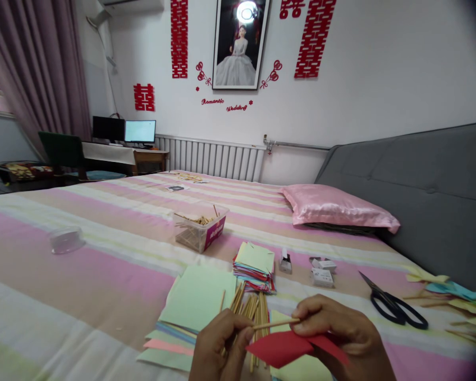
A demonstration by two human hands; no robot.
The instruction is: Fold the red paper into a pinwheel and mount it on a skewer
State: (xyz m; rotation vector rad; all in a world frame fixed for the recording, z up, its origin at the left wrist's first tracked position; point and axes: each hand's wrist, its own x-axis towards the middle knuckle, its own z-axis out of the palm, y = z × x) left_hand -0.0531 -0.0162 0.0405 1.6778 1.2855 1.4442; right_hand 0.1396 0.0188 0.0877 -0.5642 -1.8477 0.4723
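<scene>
My left hand [222, 346] is closed, pinching one end of a thin wooden stick [276, 324]. The stick's other end meets the fingertips of my right hand [341, 330]. That hand is closed on a folded piece of red paper [280, 349], which hangs just below the stick and points toward my left thumb. Beneath both hands lies a bunch of wooden sticks [252, 307], partly hidden. Large sheets of green and coloured paper [202, 291] spread to the left. Behind the sticks is a stack of small coloured paper squares [256, 256].
A clear plastic box [190, 238] of sticks stands farther back, its clear lid [66, 241] to the left. Small boxes [322, 276], black-handled scissors [396, 307] and paper pieces on sticks [460, 296] lie to the right. A pink pillow [337, 206] rests against the grey headboard [428, 185].
</scene>
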